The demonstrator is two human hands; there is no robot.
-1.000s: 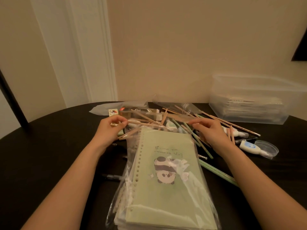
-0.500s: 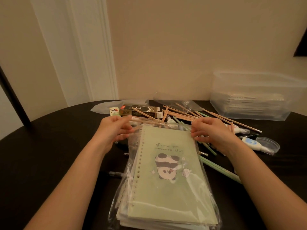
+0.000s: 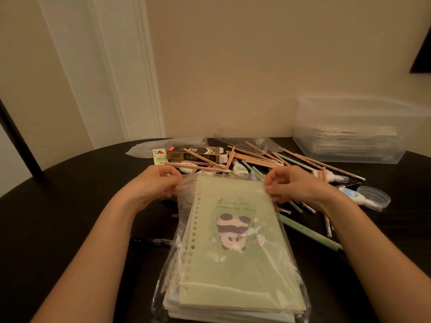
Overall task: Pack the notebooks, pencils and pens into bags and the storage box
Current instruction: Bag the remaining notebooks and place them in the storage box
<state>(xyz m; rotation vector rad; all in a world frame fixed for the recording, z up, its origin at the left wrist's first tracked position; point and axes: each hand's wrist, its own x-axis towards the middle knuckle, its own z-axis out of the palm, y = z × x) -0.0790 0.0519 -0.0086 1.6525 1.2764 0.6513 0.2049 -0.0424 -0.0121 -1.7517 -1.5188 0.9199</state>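
1. Your left hand (image 3: 154,185) and right hand (image 3: 296,185) each pinch a far corner of the clear bag (image 3: 177,252), fingers curled on the plastic.
2. The bag lies on a dark desk (image 3: 58,217) and holds stacked notebooks (image 3: 233,271), with a green panda cover on top.
3. Beyond the bag, loose pencils (image 3: 256,157) lie scattered; beyond it to the right stands the clear storage box (image 3: 349,117).
4. Behind the bag rises a beige wall (image 3: 233,66), with white door trim (image 3: 121,78) further left.

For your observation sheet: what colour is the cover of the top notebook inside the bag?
Pale green with a panda picture, on the top notebook, head view.
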